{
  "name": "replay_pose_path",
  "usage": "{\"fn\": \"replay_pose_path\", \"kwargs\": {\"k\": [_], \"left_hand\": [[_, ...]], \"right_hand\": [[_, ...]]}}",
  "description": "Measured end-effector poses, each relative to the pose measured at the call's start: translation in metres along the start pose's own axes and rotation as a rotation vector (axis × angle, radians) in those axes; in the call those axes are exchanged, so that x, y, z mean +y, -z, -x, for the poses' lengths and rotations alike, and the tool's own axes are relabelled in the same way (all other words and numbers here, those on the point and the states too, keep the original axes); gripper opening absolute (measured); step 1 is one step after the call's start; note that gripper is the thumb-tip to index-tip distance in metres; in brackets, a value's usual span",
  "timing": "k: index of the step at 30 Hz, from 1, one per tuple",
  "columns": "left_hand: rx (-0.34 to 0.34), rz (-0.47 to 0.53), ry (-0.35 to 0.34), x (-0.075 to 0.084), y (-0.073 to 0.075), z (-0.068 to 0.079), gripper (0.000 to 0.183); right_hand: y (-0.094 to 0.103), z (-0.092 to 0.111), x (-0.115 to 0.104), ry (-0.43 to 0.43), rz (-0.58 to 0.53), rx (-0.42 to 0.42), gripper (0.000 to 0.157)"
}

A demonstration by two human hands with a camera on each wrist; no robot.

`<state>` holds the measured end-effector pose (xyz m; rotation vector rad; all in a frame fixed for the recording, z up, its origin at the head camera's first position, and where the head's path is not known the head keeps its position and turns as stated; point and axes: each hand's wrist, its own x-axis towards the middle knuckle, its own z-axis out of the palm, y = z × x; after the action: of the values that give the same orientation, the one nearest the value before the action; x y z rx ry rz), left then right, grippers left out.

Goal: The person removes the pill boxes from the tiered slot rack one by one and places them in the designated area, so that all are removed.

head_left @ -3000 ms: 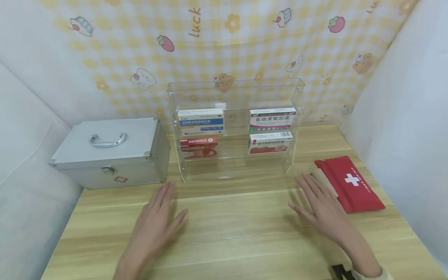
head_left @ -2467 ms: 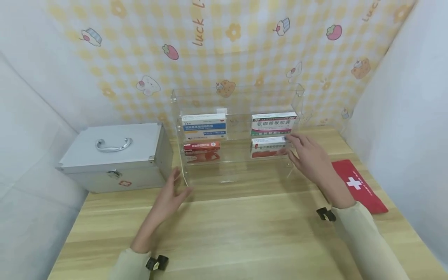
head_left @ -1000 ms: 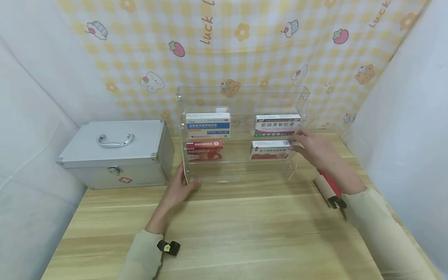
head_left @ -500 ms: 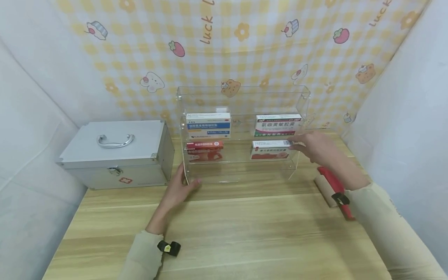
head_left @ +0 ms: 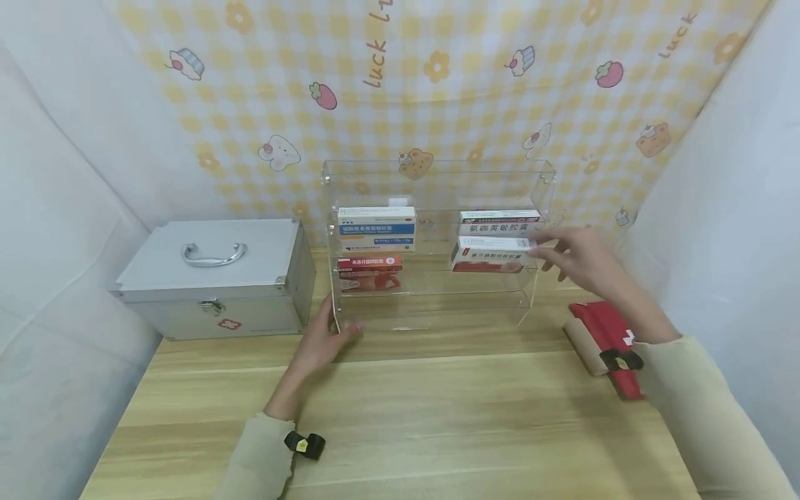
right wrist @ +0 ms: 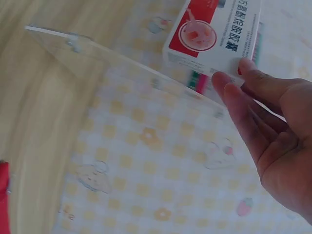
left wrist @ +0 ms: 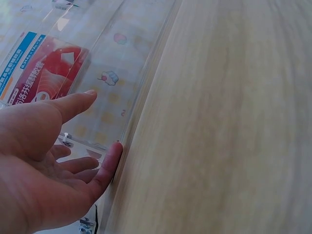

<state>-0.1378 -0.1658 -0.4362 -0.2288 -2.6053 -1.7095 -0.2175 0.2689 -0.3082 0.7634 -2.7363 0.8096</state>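
Note:
A white and red medicine box point(head_left: 490, 255), raised above the lower tier of the clear acrylic rack point(head_left: 431, 321), is pinched at its right end between thumb and fingers of my right hand point(head_left: 581, 260). In the right wrist view the box point(right wrist: 214, 29) overlaps the rack's side panel. My left hand point(head_left: 319, 342) rests at the rack's lower left corner, thumb spread in front and fingers along the side panel. The left wrist view shows that hand point(left wrist: 44, 170) with its thumb stretched away from loosely bent fingers. A red medicine box point(head_left: 370, 274) stands on the lower tier.
On the upper tier stand a blue and white medicine box point(head_left: 377, 229) and a white, pink and green one point(head_left: 500, 219). Left of the rack sits a silver case point(head_left: 206, 278) with a handle. A red first aid pouch point(head_left: 603, 323) lies under the right forearm.
My right hand reached from the table to the lower right medicine box, took its end and lifted it off the tier. The left hand moved forward to the rack's lower left corner and stays there.

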Motion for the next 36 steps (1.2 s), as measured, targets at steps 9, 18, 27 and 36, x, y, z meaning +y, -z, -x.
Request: {"fn": "replay_pose_path", "kwargs": {"k": [9, 18, 27, 36], "left_hand": [[0.0, 0.001, 0.02, -0.013, -0.003, 0.003, 0.082], [-0.001, 0.001, 0.01, -0.049, -0.008, -0.01, 0.087], [-0.007, -0.008, 0.004, -0.046, 0.0, -0.017, 0.086], [-0.018, -0.005, 0.01, -0.046, -0.004, -0.018, 0.088]], "right_hand": [[0.022, 0.004, -0.021, 0.085, 0.077, 0.089, 0.028], [0.016, 0.026, -0.011, 0.008, -0.123, 0.029, 0.027], [-0.016, 0.059, 0.002, -0.232, -0.365, -0.206, 0.027], [-0.04, 0.075, 0.025, -0.283, -0.416, -0.344, 0.027]]}}
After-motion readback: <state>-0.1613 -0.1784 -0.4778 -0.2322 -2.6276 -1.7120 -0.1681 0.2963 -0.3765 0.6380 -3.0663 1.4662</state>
